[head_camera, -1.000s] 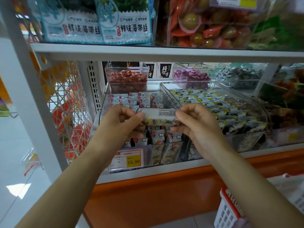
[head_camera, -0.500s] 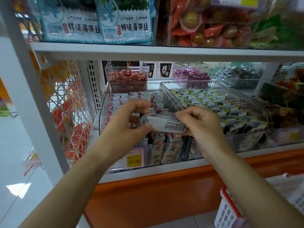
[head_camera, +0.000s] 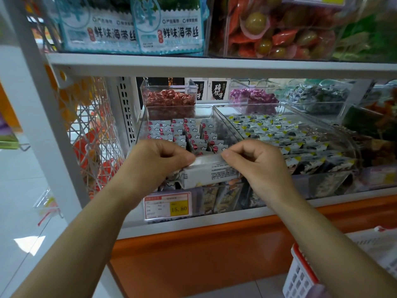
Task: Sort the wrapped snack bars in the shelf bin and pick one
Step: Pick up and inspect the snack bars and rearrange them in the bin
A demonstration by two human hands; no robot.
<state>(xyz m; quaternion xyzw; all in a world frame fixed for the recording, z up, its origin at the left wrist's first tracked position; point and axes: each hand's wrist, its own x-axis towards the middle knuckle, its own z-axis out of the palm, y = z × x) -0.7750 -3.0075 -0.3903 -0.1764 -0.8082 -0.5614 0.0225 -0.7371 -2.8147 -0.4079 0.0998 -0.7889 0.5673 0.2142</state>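
Snack bar (head_camera: 211, 172), white wrapper, small black print, both grips pinching its top edge; left hand (head_camera: 160, 161), right hand (head_camera: 256, 162)

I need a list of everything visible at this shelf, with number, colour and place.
left bin: one, clear, middle shelf
snack bars: many, white with red dots, inside the left bin
held snack bar: one, white, black print, before the left bin
packets: many, white-yellow-black, in the neighbouring bin
price tag: one, red and yellow, left bin's front
red candies: many, red, box behind left bin
purple candies: many, purple, box further right
seaweed packs: two, blue-white, top shelf
basket: one, red-white, lower right
left hand: one, pinches the held snack bar's left end
right hand: one, pinches its right end
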